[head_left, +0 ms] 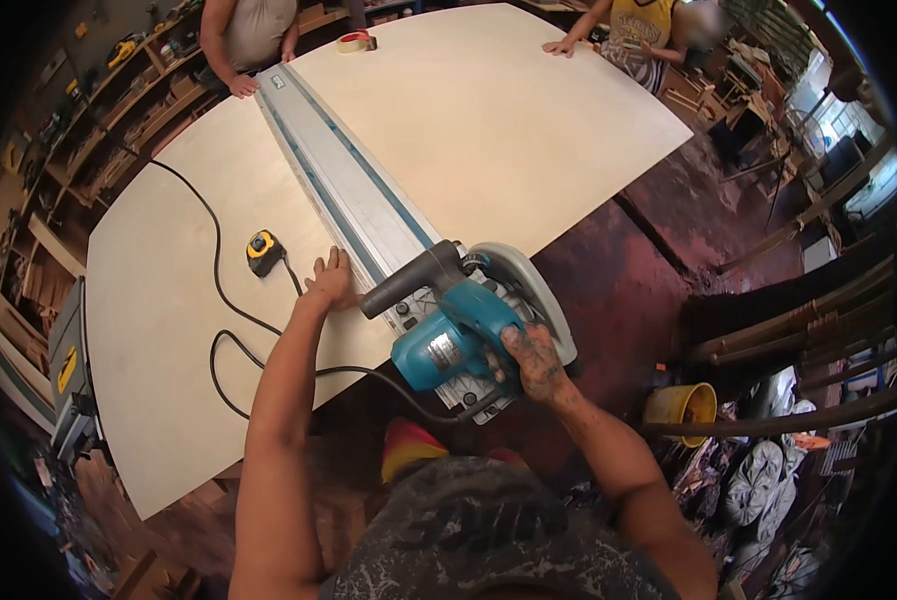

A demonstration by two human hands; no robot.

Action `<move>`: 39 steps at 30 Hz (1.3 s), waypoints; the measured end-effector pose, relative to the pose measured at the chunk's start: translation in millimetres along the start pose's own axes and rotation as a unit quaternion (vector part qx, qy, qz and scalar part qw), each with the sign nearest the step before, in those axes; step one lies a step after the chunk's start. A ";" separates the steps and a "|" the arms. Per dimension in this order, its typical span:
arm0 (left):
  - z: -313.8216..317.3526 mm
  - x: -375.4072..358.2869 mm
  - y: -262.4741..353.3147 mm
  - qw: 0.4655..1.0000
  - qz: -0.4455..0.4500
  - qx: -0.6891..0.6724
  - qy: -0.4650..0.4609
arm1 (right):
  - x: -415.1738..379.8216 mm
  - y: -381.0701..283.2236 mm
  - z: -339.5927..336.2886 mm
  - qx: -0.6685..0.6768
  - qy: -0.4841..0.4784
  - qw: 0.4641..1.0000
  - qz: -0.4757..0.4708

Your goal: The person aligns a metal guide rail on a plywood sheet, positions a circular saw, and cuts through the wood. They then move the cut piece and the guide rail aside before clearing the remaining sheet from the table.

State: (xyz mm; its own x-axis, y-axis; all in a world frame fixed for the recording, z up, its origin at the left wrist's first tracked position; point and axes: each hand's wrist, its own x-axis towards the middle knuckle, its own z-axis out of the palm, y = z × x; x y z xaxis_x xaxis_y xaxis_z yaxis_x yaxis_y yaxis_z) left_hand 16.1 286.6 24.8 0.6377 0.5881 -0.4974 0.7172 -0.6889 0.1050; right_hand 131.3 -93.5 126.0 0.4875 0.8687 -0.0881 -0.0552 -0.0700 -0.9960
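Observation:
A teal track saw (458,335) rests at the near end of a long metal guide rail (343,165), which runs away from me across a pale plywood sheet (508,110). My right hand (536,365) is wrapped round the saw's rear handle. Flat on the sheet, just left of the rail, lies my left hand (332,279) with its fingers spread, holding nothing. Left of that hand sits a yellow and black tape measure (264,252). The saw's black cord (218,225) loops over the sheet and under my left forearm. The blade is hidden.
At the far edge one person's hand (243,87) touches the sheet by the rail, and another person's hand (560,47) rests farther right. A tape roll (356,42) lies between them. Shelves (118,110) line the left; a yellow bucket (680,414) stands on the right.

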 end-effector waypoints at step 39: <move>-5.7 -11.7 4.6 1.000 0.006 -0.001 -0.002 | 6.0 -3.8 13.9 0.000 0.066 0.998 0.022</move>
State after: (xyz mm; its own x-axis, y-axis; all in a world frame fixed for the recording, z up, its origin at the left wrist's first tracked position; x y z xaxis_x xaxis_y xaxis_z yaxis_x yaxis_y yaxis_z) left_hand 13.5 279.0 36.0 0.6454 0.5780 -0.4993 0.7101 -0.6949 0.1135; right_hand 122.4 -81.3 129.4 0.5947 0.7928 -0.1335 -0.0795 -0.1072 -0.9910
